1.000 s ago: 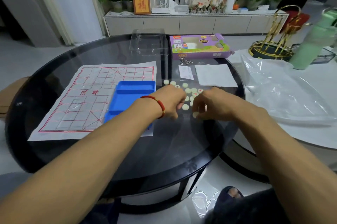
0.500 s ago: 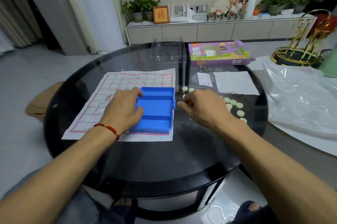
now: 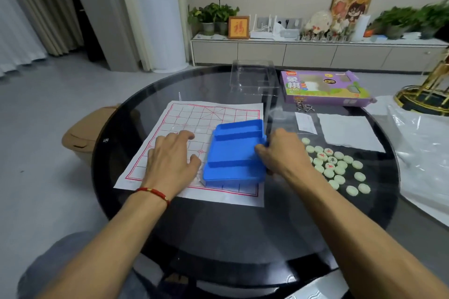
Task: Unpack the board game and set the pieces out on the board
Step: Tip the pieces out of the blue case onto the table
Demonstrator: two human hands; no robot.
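Two bare forearms are reaching in over the near edge of the round glass table (image 3: 243, 238), the left one wearing a red cord bracelet (image 3: 153, 192). The left hand (image 3: 171, 161) is lying palm down with fingers spread, holding nothing and pressing on the paper board (image 3: 184, 116), probably to keep the thin sheet from sliding. The right hand (image 3: 283, 154) is pinching the right-hand rim of the one blue tray (image 3: 234, 152); the tray is tilting slightly, its near end resting on the board's right half, so it is likely being lifted clear because it is covering squares needed for play. The tray's visible compartments are standing empty. Toward the table's right edge, just beyond the right hand, the round pale pieces (image 3: 337, 165) are lying loose on the glass, roughly two dozen in view, some showing red or dark characters, others blank or too small to read; none is sitting on the board yet, so the setting-out appears still to come. Farther back, two white paper sheets (image 3: 347, 132) are lying flat, with a small metal object beyond them. Toward the far edge, one clear plastic cover (image 3: 254, 77) and one purple game box (image 3: 324, 88) are resting side by side, set out of the working area.
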